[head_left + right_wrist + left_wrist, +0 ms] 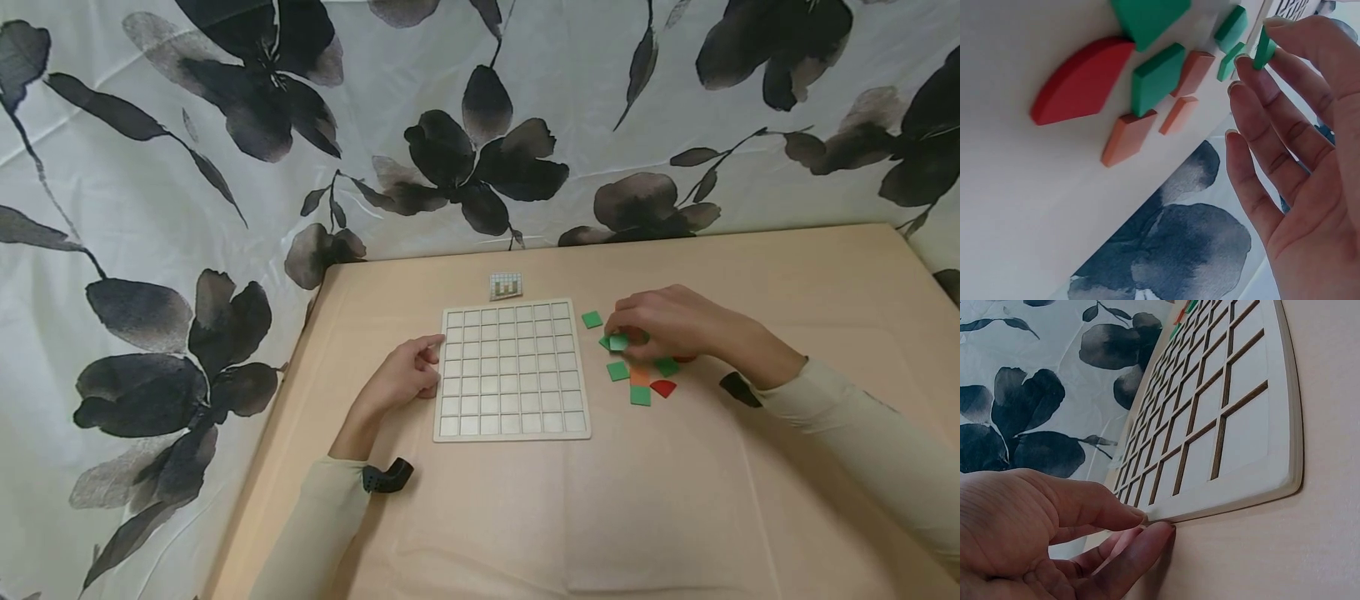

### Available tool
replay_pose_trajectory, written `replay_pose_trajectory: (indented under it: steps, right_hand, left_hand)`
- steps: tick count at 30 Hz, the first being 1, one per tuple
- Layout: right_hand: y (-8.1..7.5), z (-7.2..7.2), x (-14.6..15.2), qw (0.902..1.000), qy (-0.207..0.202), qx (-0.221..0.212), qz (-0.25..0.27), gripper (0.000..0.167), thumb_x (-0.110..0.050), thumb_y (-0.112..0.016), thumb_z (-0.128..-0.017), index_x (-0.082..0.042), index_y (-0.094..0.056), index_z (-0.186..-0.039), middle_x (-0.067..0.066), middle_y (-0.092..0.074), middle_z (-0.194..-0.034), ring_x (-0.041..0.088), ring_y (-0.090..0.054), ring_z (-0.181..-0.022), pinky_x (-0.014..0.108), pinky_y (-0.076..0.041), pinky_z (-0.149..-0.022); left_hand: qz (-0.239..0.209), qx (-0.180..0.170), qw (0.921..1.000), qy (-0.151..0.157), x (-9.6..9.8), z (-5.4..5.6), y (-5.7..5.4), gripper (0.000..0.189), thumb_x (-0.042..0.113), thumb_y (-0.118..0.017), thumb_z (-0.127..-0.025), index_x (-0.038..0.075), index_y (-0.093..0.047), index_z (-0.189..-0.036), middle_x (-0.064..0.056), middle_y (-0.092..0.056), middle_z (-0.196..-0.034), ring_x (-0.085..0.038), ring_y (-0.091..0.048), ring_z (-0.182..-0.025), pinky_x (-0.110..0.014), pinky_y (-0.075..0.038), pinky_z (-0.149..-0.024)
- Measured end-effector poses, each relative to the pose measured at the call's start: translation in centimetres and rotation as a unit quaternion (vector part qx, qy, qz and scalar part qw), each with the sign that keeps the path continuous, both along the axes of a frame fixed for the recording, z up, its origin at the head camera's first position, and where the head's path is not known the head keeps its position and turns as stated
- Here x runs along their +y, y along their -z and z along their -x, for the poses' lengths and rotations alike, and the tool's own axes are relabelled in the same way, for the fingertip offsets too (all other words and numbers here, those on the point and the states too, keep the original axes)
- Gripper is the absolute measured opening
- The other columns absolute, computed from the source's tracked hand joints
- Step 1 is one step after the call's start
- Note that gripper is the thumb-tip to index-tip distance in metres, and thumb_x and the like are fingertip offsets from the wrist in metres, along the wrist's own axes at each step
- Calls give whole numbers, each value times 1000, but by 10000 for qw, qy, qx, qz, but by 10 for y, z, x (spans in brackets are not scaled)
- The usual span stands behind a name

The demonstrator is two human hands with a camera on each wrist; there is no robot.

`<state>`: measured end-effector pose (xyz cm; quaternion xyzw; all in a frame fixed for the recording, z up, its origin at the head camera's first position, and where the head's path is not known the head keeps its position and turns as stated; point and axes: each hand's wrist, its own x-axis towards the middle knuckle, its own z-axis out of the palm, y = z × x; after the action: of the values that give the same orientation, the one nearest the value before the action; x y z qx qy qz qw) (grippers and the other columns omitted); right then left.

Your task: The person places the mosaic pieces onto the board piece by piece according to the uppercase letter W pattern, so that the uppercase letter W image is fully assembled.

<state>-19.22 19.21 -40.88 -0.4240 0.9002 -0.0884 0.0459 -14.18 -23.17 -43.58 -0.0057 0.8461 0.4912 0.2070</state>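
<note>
A pale square board (pixel 498 367) with a grid of raised lines lies flat on the table. At its left side my left hand (pixel 397 375) rests, thumb and fingertips right at the rim in the left wrist view. My right hand (pixel 682 321) is over the loose pieces to the right of the board. Between its thumb and forefinger it pinches a small green tile (pixel 1264 49), seen nearly edge-on; the other fingers are spread. Below and around it lie more green tiles (pixel 1157 80), orange tiles (pixel 1129 137) and a red quarter-round piece (pixel 1082 81).
A small card (pixel 506 286) with a printed grid sits just behind the board. One green tile (pixel 592 319) lies apart near the board's right edge. A white cloth with dark flowers (pixel 487 167) hangs behind the table (pixel 637 517) and along its left side.
</note>
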Motion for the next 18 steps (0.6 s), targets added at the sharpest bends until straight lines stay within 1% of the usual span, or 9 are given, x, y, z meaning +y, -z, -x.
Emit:
replay_pose_trajectory:
  steps: [5,10,14,18]
  right_hand:
    - [-3,1,-7,9999,47,-81,-48,28,-25,-82,-80,-20,-76,-107,-8,-55,-79,8,-48,-71,27,-37,-55]
    - [-5,1,-14,9996,120,-230,-82,25,-26,-79,-82,-22,-77,-107,-8,-57,-80,7,-49,-72,27,-38,-57]
    - [-6,3,-19,9997,76,-232,-76,26,-28,-79,-83,-21,-77,-108,-8,-57,-79,6,-49,-69,27,-40,-57]
    - [-7,5,-25,9998,-7,-214,-46,27,-29,-81,-83,-22,-77,-109,-8,-59,-83,5,-48,-68,27,-40,-57]
  left_hand:
    - [16,16,10000,1,0,-1,-1,72,-16,-56,-86,5,-42,-153,-15,-48,-108,-18,-51,-75,-29,-54,-60]
    - [26,2,10000,-6,1,-1,-2,72,-16,-57,-86,6,-42,-153,-15,-48,-109,-18,-51,-75,-29,-54,-61]
    - [15,-17,10000,-8,1,-2,-2,71,-16,-58,-87,5,-42,-153,-15,-48,-109,-18,-51,-76,-29,-53,-61]
    - [51,0,10000,15,1,-3,-2,71,-16,-58,-86,6,-43,-153,-15,-47,-108,-18,-50,-75,-28,-52,-60]
